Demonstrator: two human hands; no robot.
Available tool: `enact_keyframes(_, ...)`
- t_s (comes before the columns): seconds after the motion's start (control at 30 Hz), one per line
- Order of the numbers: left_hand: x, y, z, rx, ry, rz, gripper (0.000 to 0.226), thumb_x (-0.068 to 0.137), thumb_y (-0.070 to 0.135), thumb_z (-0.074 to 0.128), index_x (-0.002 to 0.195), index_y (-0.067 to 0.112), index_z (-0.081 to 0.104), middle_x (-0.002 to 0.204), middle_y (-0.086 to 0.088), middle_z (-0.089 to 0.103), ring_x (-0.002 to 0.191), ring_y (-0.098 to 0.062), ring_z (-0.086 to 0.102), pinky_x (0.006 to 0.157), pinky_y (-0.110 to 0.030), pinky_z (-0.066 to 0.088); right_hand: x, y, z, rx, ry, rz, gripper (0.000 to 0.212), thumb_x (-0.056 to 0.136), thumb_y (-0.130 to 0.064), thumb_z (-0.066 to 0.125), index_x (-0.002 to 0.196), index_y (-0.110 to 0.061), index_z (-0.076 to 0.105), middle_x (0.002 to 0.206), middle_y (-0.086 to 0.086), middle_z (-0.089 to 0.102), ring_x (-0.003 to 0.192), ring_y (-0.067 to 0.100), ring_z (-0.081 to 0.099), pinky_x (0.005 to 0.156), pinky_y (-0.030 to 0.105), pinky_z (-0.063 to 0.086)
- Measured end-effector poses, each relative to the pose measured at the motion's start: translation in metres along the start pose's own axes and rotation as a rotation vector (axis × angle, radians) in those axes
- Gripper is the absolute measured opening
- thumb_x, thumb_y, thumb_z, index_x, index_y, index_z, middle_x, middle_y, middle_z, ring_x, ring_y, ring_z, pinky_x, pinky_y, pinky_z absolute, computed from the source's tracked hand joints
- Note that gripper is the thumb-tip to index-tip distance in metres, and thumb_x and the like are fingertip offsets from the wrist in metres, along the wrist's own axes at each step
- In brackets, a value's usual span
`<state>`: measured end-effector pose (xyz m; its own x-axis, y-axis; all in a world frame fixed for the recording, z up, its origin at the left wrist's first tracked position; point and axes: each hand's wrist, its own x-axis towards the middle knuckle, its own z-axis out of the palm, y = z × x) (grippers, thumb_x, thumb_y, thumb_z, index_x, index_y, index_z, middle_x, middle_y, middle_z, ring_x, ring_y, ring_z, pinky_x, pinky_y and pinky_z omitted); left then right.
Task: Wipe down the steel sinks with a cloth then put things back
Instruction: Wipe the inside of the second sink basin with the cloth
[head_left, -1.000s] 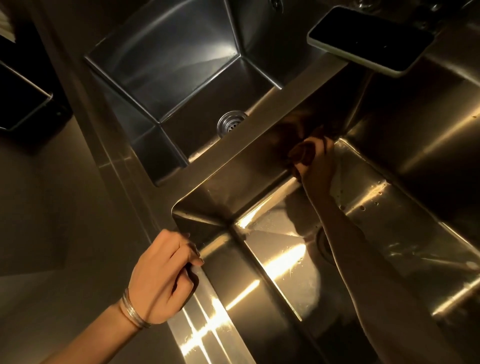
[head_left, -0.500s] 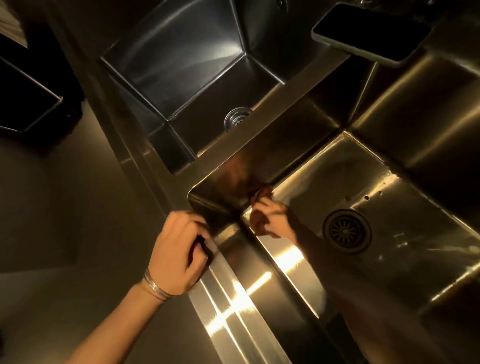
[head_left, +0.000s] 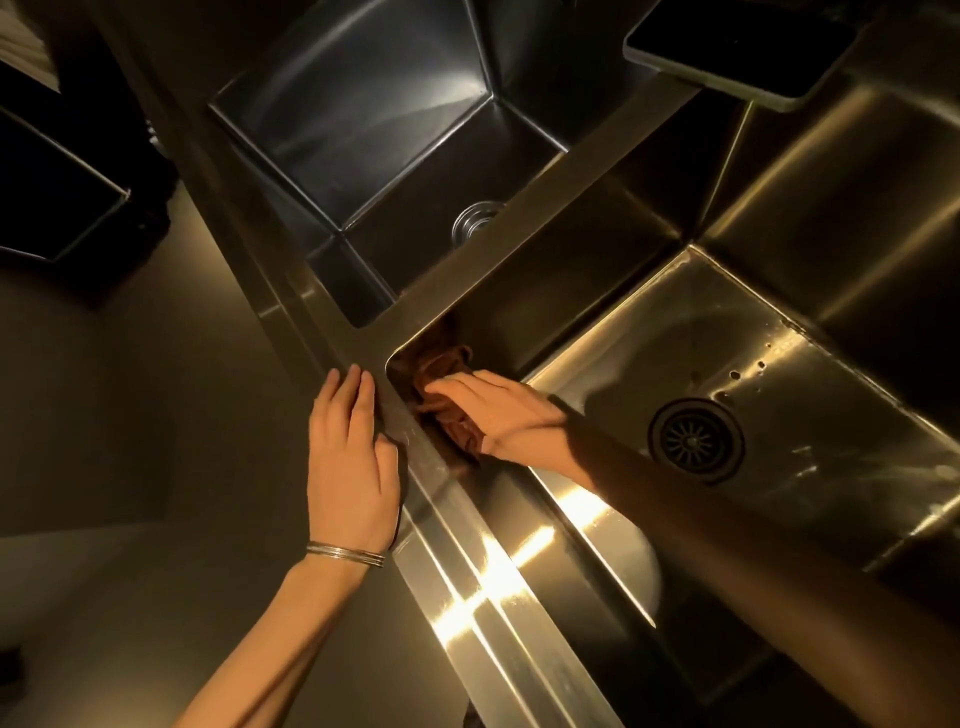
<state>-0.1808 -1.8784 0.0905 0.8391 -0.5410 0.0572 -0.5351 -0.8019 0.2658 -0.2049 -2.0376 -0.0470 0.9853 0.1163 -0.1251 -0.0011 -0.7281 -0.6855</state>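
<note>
Wiping under way, at a guess: near sink spotted with droplets beside the drain, so not finished. No telling about the far sink. Phone up on the back ledge, putting-back seemingly not begun. Left hand flat on the front rim, holding nothing. Right hand pressing the cloth into the near sink's corner, fingers laid out, not clenched.

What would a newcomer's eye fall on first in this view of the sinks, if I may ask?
The right hand pressing a brown cloth into the near left corner of the right sink stands out first, the dark round drain just beyond it. The left hand lies flat on the front rim alongside, thin bangles on its wrist. A dark phone lies at the top right.
</note>
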Motion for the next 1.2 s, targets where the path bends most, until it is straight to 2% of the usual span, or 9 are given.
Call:
enact_keyframes(0.2,0.000,0.001,-0.001,0.054,-0.034,0.036,0.051,0.089,0.013,0.034,0.137,-0.004,0.040,0.145,-0.019,0.038,0.140,-0.032,0.024,0.117,-0.037,0.014,-0.011,0.002,-0.014,-0.130,-0.143,0.021,0.067,0.088,-0.008,0.057,0.146,-0.024,0.027,0.147,0.001,0.035,0.131,0.024,0.038,0.108,0.037,0.037)
enact_keyframes(0.37,0.002,-0.001,-0.001,0.042,-0.031,0.022,0.053,0.086,0.011,0.036,0.136,-0.005,0.040,0.145,-0.021,0.036,0.139,-0.033,0.024,0.117,-0.036,0.014,-0.021,-0.009,-0.021,0.059,0.108,-0.239,0.066,0.081,0.000,0.058,0.142,-0.017,0.037,0.144,0.005,0.043,0.131,0.026,0.040,0.110,0.036,0.035)
enact_keyframes(0.5,0.003,-0.002,0.000,0.024,-0.029,0.031,0.054,0.085,0.010,0.037,0.136,-0.005,0.039,0.145,-0.020,0.036,0.139,-0.032,0.023,0.117,-0.034,0.013,-0.010,0.019,0.012,0.114,0.132,-0.128,0.049,0.091,-0.012,0.056,0.138,-0.009,0.044,0.139,0.009,0.049,0.121,0.026,0.049,0.108,0.029,0.034)
enact_keyframes(0.67,0.001,-0.004,0.001,0.053,-0.028,0.034,0.055,0.088,0.018,0.035,0.139,-0.001,0.037,0.148,-0.016,0.033,0.140,-0.029,0.021,0.118,-0.038,0.014,-0.018,0.046,0.048,-0.067,-0.085,0.070,0.045,0.096,-0.010,0.040,0.141,-0.013,0.035,0.141,0.007,0.043,0.123,0.028,0.047,0.102,0.031,0.032)
enact_keyframes(0.8,0.007,0.000,-0.005,0.062,-0.080,0.287,0.056,0.089,0.028,0.029,0.137,0.002,0.041,0.146,-0.011,0.036,0.140,-0.025,0.023,0.119,-0.042,0.009,-0.051,0.022,0.023,-0.096,-0.043,-0.016,0.046,0.095,-0.018,0.047,0.141,-0.017,0.039,0.141,0.003,0.045,0.122,0.024,0.048,0.104,0.033,0.037)
enact_keyframes(0.97,0.015,-0.003,-0.006,0.043,-0.254,0.645,0.047,0.089,0.020,0.028,0.116,-0.001,0.059,0.121,-0.017,0.059,0.126,-0.026,0.043,0.115,-0.043,0.023,-0.143,-0.013,-0.003,-0.210,0.165,-0.372,0.076,0.055,-0.022,0.081,0.125,-0.012,0.053,0.111,0.004,0.064,0.096,0.022,0.047,0.074,0.026,0.051)
enact_keyframes(1.07,0.017,-0.006,-0.006,0.045,-0.287,0.685,0.043,0.089,0.023,0.027,0.100,0.005,0.065,0.102,-0.013,0.064,0.105,-0.025,0.054,0.112,-0.039,0.028,-0.161,-0.017,0.022,-0.199,0.080,-0.188,0.068,0.063,-0.024,0.077,0.126,-0.014,0.054,0.112,0.000,0.063,0.098,0.019,0.049,0.058,0.025,0.053)
enact_keyframes(1.1,0.018,-0.006,-0.006,0.058,-0.287,0.689,0.042,0.089,0.024,0.027,0.095,0.007,0.065,0.097,-0.011,0.064,0.099,-0.026,0.057,0.111,-0.039,0.029,-0.158,-0.015,0.027,-0.234,0.026,-0.105,0.061,0.069,-0.022,0.074,0.127,-0.015,0.055,0.114,0.001,0.062,0.100,0.020,0.053,0.059,0.024,0.053)
enact_keyframes(1.2,0.018,-0.003,-0.008,0.119,-0.281,0.697,0.039,0.086,0.024,0.028,0.087,0.009,0.064,0.089,-0.009,0.063,0.090,-0.027,0.056,0.108,-0.039,0.030,-0.146,-0.005,0.031,-0.496,-0.214,0.007,0.050,0.091,-0.023,0.047,0.138,-0.009,0.040,0.130,0.007,0.051,0.115,0.025,0.048,0.093,0.027,0.042)
